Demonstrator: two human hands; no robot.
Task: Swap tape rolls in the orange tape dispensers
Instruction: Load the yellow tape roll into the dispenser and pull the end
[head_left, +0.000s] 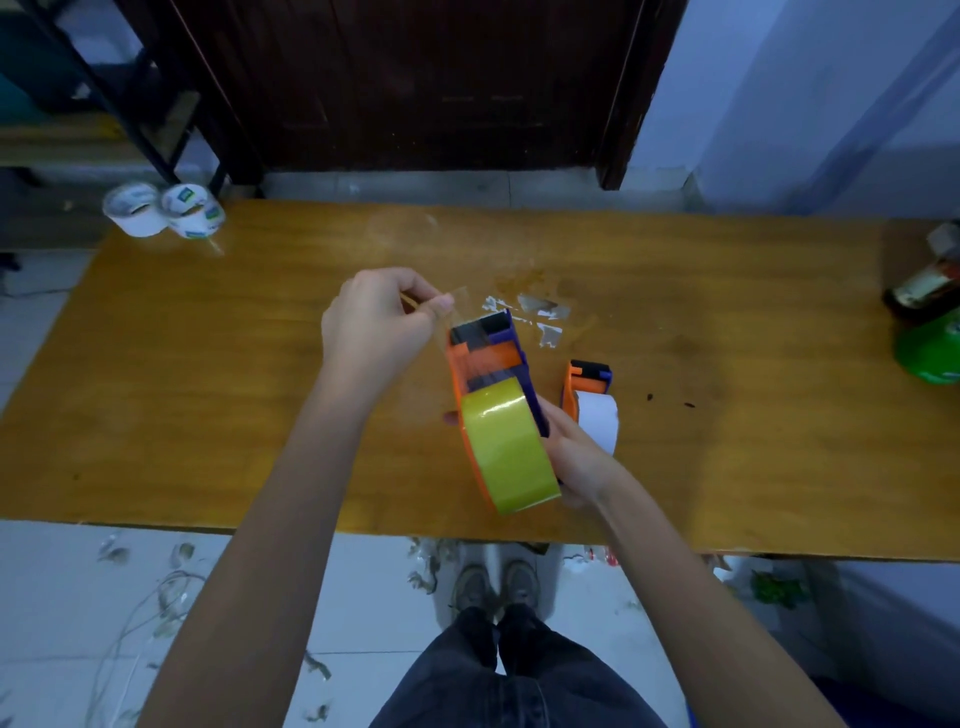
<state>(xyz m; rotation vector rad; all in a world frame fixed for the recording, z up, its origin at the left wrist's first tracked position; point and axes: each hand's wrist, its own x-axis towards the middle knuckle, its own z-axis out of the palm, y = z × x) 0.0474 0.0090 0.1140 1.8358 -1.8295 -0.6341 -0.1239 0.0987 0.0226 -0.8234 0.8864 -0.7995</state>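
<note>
Far left, at the back corner of the wooden table (208, 364): two spare tape rolls (163, 209), white-cored, standing side by side and touching. Beyond them, dark shelving against the wall.

Left of centre, above the tabletop: left hand (374, 327), fingers curled, thumb and forefinger pinching the free end of a clear tape strip (457, 304) drawn out past the front of the dispenser.

Centre: orange tape dispenser (483, 364), held clear of the table and tilted, nose pointing away from the person, purple side plate on its right, black cutter bar at the front. Seated in its rear: yellow tape roll (506, 447), broad face glossy and turned upward.

Just right of that: right hand (574, 454), wrapped round the dispenser's purple side from behind and below, one fingertip showing under the body at the left; remaining fingers hidden behind the roll.

Right again, resting on the table and just beside the right hand: second orange dispenser (584, 382), loaded with a white tape roll (600, 418).

Behind both dispensers: torn scraps of tape (540, 312) stuck to the wood.

Far right edge: a dark bottle (924, 286) and a green object (930, 348), partly cut off.
</note>
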